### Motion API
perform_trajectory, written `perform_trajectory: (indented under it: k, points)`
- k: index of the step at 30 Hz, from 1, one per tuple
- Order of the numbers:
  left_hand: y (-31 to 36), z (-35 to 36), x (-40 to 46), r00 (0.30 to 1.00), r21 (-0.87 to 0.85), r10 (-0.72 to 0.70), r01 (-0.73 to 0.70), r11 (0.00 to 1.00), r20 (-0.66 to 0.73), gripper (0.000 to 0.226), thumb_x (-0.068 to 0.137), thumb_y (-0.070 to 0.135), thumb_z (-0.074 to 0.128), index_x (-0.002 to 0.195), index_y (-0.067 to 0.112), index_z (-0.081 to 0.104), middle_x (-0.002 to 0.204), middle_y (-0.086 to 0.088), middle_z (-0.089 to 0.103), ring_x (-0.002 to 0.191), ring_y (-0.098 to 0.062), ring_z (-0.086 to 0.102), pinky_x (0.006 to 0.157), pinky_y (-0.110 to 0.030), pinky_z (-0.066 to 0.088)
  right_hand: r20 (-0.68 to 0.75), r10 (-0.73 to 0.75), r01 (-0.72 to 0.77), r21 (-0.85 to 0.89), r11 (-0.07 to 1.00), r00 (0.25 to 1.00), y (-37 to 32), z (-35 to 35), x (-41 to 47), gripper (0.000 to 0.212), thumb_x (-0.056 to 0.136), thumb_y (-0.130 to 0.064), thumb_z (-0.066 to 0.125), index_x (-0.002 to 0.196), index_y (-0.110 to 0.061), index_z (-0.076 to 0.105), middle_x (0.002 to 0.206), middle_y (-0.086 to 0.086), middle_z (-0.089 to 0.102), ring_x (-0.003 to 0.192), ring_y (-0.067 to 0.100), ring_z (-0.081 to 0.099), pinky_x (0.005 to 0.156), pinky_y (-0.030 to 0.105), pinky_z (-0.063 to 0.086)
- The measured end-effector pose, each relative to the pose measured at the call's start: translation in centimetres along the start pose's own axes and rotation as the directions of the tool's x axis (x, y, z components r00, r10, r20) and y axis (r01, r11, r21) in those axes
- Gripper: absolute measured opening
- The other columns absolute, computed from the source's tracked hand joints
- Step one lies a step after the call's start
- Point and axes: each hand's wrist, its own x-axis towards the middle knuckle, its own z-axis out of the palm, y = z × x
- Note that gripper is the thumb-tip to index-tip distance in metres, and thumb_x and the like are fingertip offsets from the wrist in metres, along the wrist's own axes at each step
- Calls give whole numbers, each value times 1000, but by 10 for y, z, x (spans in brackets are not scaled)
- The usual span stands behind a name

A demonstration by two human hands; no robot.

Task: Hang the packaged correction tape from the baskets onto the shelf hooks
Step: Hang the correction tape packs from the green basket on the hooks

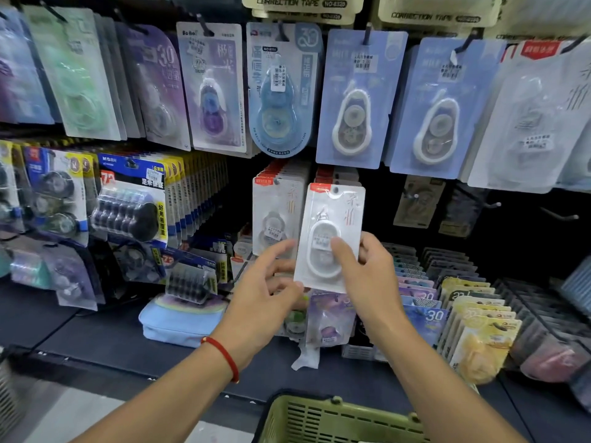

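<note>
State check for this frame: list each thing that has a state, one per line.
White correction tape pack: off the hooks, held tilted in front of the shelf.
Right hand: grips the pack, thumb on its blister.
Left hand: fingers at the pack's lower left edge.
Matching hung packs: on their hook.
Green basket: below, contents unseen.
</note>
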Motion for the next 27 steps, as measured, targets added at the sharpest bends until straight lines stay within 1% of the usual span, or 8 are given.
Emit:
perform_trajectory:
  k: [7,9,11,14,16,19,23,27]
  points:
    - [5,12,1,997,-13,75,-75,997,-14,57,94,-11,65,134,29,61,122,3,69,92,-22,75,78,-29,63,-62,-25,26,11,1000,998,-9,-8,2,29,98,-39,72,122,-23,67,92,-5,81,87,18,78,85,54,62]
    - [6,12,2,996,15,89,-89,996,-16,55,94,-7,66,133,31,61,120,8,70,96,-17,74,81,-26,62,-60,-50,46,-56,997,997,-9,-11,5,35,97,-43,71,126,-24,66,89,-6,81,85,18,77,80,49,62]
    - [3,10,4,992,176,126,-123,977,-6,55,94,-1,68,139,29,60,125,14,68,110,-3,68,91,-22,58,-41,-53,43,-206,978,998,-5,-13,7,51,97,-51,68,140,-24,60,103,-11,78,95,8,74,80,36,60]
    - [-5,-2,11,971,605,237,-203,770,23,64,93,6,67,152,24,50,151,8,52,142,-8,45,119,-31,38,-38,-322,225,-637,738,946,12,-15,2,65,99,-47,65,154,-20,44,142,-3,51,128,15,52,96,34,48]
    - [-10,-11,21,955,739,293,-236,631,54,67,92,5,67,155,19,47,165,3,35,154,-15,27,127,-30,22,177,-526,468,-733,494,832,23,-12,0,56,98,-30,69,149,-16,51,150,6,48,135,24,48,105,38,47]
    - [-22,-18,34,955,797,276,-250,549,110,75,91,5,68,159,16,39,175,2,10,161,-18,10,129,-32,17,452,-423,598,-731,328,785,39,-5,13,56,100,-32,65,152,-16,50,168,4,31,153,25,31,121,43,35]
    - [-39,-21,40,956,851,253,-255,460,149,89,90,11,73,165,17,25,175,6,-10,162,-18,0,126,-30,16,455,-225,497,-845,198,862,44,0,44,58,102,-30,52,157,-16,37,175,-5,0,158,25,18,121,49,35]
    - [-41,-23,39,953,860,253,-268,434,169,90,89,7,71,166,17,24,176,4,-11,163,-21,0,128,-38,23,468,-211,505,-842,188,858,46,1,53,61,99,-24,56,157,-19,36,175,-7,-4,156,28,21,115,48,42]
